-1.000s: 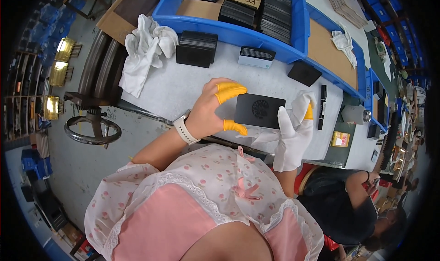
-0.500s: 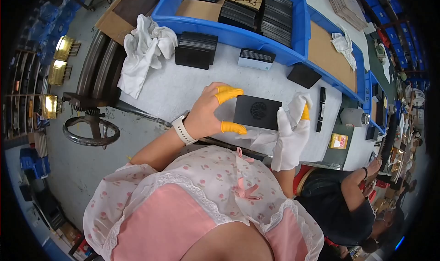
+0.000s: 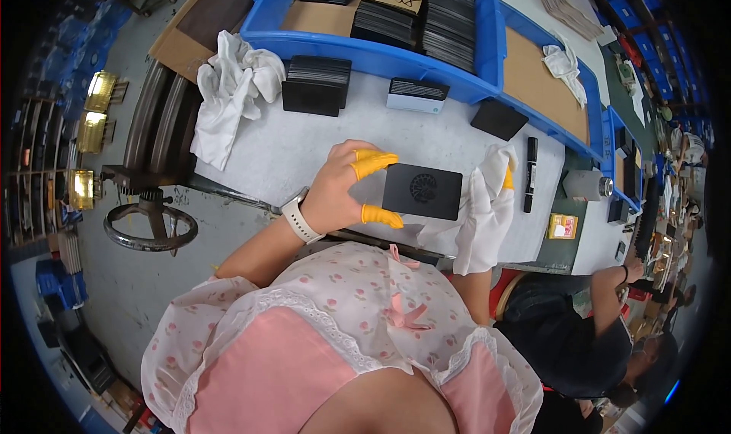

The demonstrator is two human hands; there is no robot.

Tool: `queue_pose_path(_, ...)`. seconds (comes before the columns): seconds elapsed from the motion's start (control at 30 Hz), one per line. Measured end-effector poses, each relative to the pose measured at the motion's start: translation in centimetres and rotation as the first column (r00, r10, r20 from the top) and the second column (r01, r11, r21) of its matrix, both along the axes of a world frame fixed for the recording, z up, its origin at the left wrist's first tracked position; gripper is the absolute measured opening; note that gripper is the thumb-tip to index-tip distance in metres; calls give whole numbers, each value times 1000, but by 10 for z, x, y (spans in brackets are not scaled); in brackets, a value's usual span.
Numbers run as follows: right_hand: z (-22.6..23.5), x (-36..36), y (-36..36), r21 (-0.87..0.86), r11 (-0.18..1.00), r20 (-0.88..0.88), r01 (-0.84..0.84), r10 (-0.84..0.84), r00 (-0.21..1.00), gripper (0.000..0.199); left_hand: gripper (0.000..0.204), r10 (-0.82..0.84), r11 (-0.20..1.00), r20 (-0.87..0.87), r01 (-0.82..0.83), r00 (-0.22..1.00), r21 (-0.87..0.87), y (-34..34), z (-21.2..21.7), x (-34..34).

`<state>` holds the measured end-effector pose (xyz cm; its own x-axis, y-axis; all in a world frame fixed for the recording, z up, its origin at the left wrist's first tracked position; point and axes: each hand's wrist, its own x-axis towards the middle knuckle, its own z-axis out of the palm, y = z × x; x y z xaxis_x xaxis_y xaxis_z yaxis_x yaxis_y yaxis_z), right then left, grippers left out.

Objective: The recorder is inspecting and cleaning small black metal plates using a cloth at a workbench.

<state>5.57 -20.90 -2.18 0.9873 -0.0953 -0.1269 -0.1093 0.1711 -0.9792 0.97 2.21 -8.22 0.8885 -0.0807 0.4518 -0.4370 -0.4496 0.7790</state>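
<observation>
A thin black rectangular plate (image 3: 442, 204) with a round dark emblem faces up above the table. My left hand (image 3: 339, 186), with yellow finger covers, is closed on its left end, one finger at the upper corner and the thumb at the lower. White cloth (image 3: 481, 240) covers most of my right hand (image 3: 509, 180), which is closed on it beside the plate's right edge. One yellow-covered finger shows there; the other fingers are hidden. Whether the cloth touches the plate, I cannot tell.
Beyond my hands stand a stack of black plates (image 3: 312, 87), a printed box (image 3: 416, 96) and a lone black plate (image 3: 499, 120). Blue trays (image 3: 373, 59) line the far side. A crumpled white cloth (image 3: 221, 114) lies left, a black marker (image 3: 531, 175) right. Another person (image 3: 563, 331) sits at right.
The cloth-covered right hand has turned a little beside the plate's right edge. My left hand keeps its hold on the plate. The whole view has shifted slightly.
</observation>
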Motion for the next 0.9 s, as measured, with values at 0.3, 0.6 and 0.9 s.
queue_pose_path(0.3, 2, 3, -5, -84, 996, 32, -5, 7, 999, 28, 84, 4, 1000, 16, -4, 1000, 5, 1, 0, -2)
queue_pose_path(0.6, -7, 1, -4, -80, 997, 88, 23, -16, 996, 42, 84, 8, 1000, 27, -9, 1000, 16, 2, -3, -4)
queue_pose_path(0.9, -5, 0, -6, -50, 999, 18, -9, 10, 1000, 33, 85, 19, 1000, 38, -19, 999, 3, 3, -4, -7)
